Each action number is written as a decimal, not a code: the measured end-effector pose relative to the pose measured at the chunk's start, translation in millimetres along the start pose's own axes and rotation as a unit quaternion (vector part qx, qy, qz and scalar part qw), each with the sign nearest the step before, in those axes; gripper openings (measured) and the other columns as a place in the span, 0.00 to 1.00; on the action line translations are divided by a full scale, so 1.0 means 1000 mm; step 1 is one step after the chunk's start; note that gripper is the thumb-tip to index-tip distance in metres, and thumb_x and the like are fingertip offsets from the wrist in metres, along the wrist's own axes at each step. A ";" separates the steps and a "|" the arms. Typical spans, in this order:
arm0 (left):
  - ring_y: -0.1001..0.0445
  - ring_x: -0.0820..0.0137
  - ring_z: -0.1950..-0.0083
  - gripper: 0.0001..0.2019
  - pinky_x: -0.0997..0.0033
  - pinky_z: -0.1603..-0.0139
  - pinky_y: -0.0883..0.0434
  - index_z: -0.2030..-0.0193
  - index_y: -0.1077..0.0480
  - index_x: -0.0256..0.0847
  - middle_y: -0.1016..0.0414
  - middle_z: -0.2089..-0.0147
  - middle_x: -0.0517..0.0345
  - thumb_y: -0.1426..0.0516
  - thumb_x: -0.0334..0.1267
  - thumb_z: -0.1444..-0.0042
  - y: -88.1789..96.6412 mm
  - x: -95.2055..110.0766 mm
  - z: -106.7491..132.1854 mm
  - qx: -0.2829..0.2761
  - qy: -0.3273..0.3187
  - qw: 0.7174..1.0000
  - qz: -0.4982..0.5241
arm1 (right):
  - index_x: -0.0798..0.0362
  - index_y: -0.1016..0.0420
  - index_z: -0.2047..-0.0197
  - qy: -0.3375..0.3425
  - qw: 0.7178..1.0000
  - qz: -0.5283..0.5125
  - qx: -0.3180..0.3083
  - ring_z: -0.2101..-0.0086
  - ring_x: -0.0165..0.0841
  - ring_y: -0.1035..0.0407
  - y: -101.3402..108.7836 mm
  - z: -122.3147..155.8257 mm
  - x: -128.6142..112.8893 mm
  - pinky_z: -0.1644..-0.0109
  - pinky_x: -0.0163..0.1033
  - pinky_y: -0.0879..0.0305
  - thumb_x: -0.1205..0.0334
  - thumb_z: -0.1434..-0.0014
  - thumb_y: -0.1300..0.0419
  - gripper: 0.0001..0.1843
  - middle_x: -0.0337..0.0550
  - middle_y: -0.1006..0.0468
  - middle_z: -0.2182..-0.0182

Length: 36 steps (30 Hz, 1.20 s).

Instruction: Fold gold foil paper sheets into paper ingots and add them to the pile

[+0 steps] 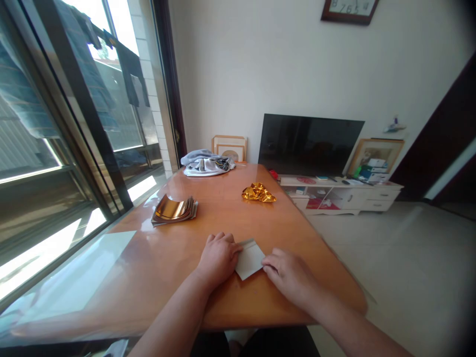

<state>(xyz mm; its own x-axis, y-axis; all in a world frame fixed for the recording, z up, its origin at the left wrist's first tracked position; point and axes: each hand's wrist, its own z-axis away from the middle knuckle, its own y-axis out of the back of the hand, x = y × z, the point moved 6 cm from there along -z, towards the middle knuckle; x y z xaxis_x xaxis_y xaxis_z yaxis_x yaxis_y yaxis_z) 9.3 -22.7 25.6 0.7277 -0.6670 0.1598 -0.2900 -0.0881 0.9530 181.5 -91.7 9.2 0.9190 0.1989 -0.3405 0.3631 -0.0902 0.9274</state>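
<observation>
A small pale sheet of paper [250, 262] lies near the front of the wooden table, turned so that one corner points toward me. Along its far edge runs a narrow folded strip. My left hand [220, 255] rests on the table with its fingers curled, thumb and fingertips pressing the paper's left edge. At the right corner, my right hand [284, 270] pinches the paper between thumb and forefinger. The side of the paper facing down is hidden.
A stack of shiny gold foil sheets [174, 209] sits on the table [208, 208] at left. Crumpled gold foil [259, 192] lies farther back at right. Folded cloth [207, 163] is at the far end. A pale sheet [100, 267] covers the left side.
</observation>
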 end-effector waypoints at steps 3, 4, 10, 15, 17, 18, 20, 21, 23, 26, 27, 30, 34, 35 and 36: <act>0.31 0.59 0.55 0.14 0.59 0.54 0.40 0.58 0.20 0.51 0.25 0.60 0.51 0.48 0.35 0.39 0.003 0.001 0.002 -0.001 0.001 1.000 0.001 | 0.45 0.19 0.65 0.050 0.998 0.040 0.017 0.59 0.39 0.31 0.009 -0.001 -0.008 0.54 0.41 0.38 0.59 0.36 0.43 0.11 0.45 0.23 0.62; 0.30 0.60 0.56 0.14 0.60 0.54 0.40 0.58 0.20 0.51 0.24 0.60 0.51 0.48 0.35 0.38 0.004 0.002 0.002 -0.003 0.000 1.000 0.003 | 0.45 0.19 0.65 0.075 0.996 0.040 0.021 0.56 0.39 0.32 0.011 -0.002 -0.012 0.51 0.42 0.38 0.59 0.35 0.43 0.11 0.45 0.23 0.59; 0.28 0.60 0.56 0.15 0.60 0.53 0.39 0.54 0.23 0.47 0.20 0.58 0.52 0.52 0.37 0.34 0.015 0.002 0.010 -0.033 -0.002 0.999 0.011 | 0.47 0.20 0.65 0.138 0.989 -0.022 -0.049 0.57 0.36 0.29 0.014 -0.019 -0.014 0.48 0.41 0.39 0.61 0.35 0.43 0.10 0.41 0.19 0.61; 0.27 0.61 0.57 0.16 0.61 0.53 0.39 0.53 0.24 0.47 0.20 0.55 0.52 0.51 0.47 0.33 0.022 0.006 0.017 -0.037 -0.054 0.998 0.014 | 0.48 0.20 0.66 0.107 0.986 -0.093 -0.094 0.66 0.33 0.28 0.012 -0.042 -0.007 0.59 0.36 0.38 0.58 0.37 0.42 0.10 0.39 0.18 0.67; 0.27 0.61 0.57 0.17 0.62 0.53 0.39 0.54 0.23 0.47 0.20 0.57 0.53 0.51 0.50 0.33 0.023 0.004 0.016 -0.032 -0.036 0.998 0.028 | 0.49 0.21 0.66 0.079 0.984 -0.127 -0.102 0.68 0.33 0.28 0.010 -0.051 -0.004 0.63 0.35 0.38 0.56 0.37 0.42 0.11 0.39 0.18 0.68; 0.27 0.62 0.57 0.17 0.63 0.53 0.39 0.55 0.23 0.47 0.20 0.59 0.54 0.51 0.50 0.33 0.023 0.002 0.015 -0.029 -0.021 0.999 0.037 | 0.49 0.21 0.67 0.064 0.983 -0.140 -0.102 0.69 0.33 0.28 0.009 -0.055 -0.002 0.65 0.34 0.39 0.56 0.38 0.41 0.11 0.39 0.18 0.68; 0.27 0.62 0.58 0.16 0.63 0.54 0.39 0.56 0.23 0.46 0.21 0.62 0.55 0.49 0.49 0.35 0.022 -0.001 0.012 -0.026 0.003 0.998 0.054 | 0.50 0.21 0.66 0.042 0.982 -0.160 -0.093 0.70 0.32 0.28 0.007 -0.061 0.003 0.67 0.34 0.40 0.56 0.39 0.40 0.10 0.39 0.18 0.69; 0.28 0.62 0.58 0.14 0.63 0.54 0.39 0.56 0.23 0.46 0.21 0.63 0.56 0.47 0.48 0.36 0.021 -0.002 0.011 -0.024 0.010 0.998 0.063 | 0.50 0.21 0.66 0.035 0.981 -0.167 -0.088 0.70 0.32 0.29 0.004 -0.063 0.005 0.68 0.34 0.41 0.56 0.40 0.40 0.09 0.39 0.19 0.69; 0.28 0.63 0.59 0.11 0.63 0.54 0.40 0.55 0.23 0.48 0.21 0.63 0.58 0.45 0.43 0.38 0.018 -0.005 0.009 -0.016 0.017 0.997 0.077 | 0.50 0.21 0.66 0.022 0.980 -0.182 -0.075 0.70 0.32 0.29 -0.002 -0.067 0.010 0.68 0.33 0.41 0.55 0.41 0.39 0.09 0.38 0.19 0.69; 0.28 0.64 0.58 0.10 0.63 0.54 0.40 0.53 0.24 0.49 0.21 0.62 0.61 0.44 0.38 0.40 0.013 -0.009 0.007 0.000 0.025 0.996 0.090 | 0.51 0.23 0.67 -0.009 0.978 -0.201 -0.050 0.72 0.31 0.31 -0.015 -0.069 0.021 0.70 0.33 0.42 0.53 0.42 0.38 0.10 0.38 0.21 0.72; 0.28 0.64 0.58 0.11 0.63 0.54 0.41 0.53 0.25 0.49 0.21 0.62 0.61 0.44 0.37 0.40 0.011 -0.010 0.007 0.002 0.027 0.995 0.092 | 0.51 0.24 0.67 -0.022 0.978 -0.206 -0.038 0.72 0.31 0.31 -0.019 -0.070 0.025 0.70 0.33 0.42 0.53 0.42 0.37 0.10 0.38 0.21 0.73; 0.29 0.63 0.56 0.12 0.63 0.54 0.41 0.51 0.26 0.48 0.20 0.59 0.60 0.44 0.36 0.39 0.006 -0.012 0.006 0.009 0.030 0.995 0.096 | 0.50 0.25 0.66 -0.044 0.976 -0.214 -0.018 0.73 0.31 0.31 -0.028 -0.070 0.033 0.71 0.33 0.43 0.52 0.43 0.37 0.10 0.37 0.22 0.74; 0.29 0.64 0.55 0.10 0.63 0.55 0.41 0.51 0.27 0.49 0.19 0.56 0.61 0.45 0.37 0.38 0.004 -0.012 0.005 0.012 0.029 0.994 0.103 | 0.48 0.30 0.63 -0.045 0.974 -0.221 0.009 0.74 0.31 0.30 -0.031 -0.069 0.037 0.71 0.33 0.43 0.53 0.41 0.39 0.09 0.34 0.23 0.75; 0.30 0.64 0.55 0.09 0.64 0.55 0.41 0.52 0.26 0.49 0.20 0.57 0.62 0.45 0.37 0.37 0.003 -0.012 0.004 0.011 0.028 0.994 0.103 | 0.48 0.32 0.62 -0.047 0.974 -0.223 0.019 0.74 0.31 0.30 -0.031 -0.069 0.037 0.71 0.33 0.43 0.54 0.42 0.39 0.09 0.33 0.23 0.75; 0.30 0.63 0.55 0.09 0.64 0.56 0.41 0.53 0.26 0.49 0.20 0.58 0.61 0.45 0.38 0.37 0.003 -0.011 0.004 0.009 0.027 0.995 0.100 | 0.47 0.33 0.61 -0.050 0.973 -0.224 0.027 0.74 0.31 0.30 -0.031 -0.069 0.038 0.70 0.33 0.43 0.54 0.42 0.39 0.09 0.32 0.24 0.76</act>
<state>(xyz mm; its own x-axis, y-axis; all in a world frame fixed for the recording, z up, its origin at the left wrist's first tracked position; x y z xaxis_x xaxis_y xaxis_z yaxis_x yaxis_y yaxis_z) -2.5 -18.4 25.8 0.6866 -0.6313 0.3607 -0.4438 0.0291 0.8957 195.1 -13.9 -21.6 0.6762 0.1341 -0.7244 0.7356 -0.0682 0.6740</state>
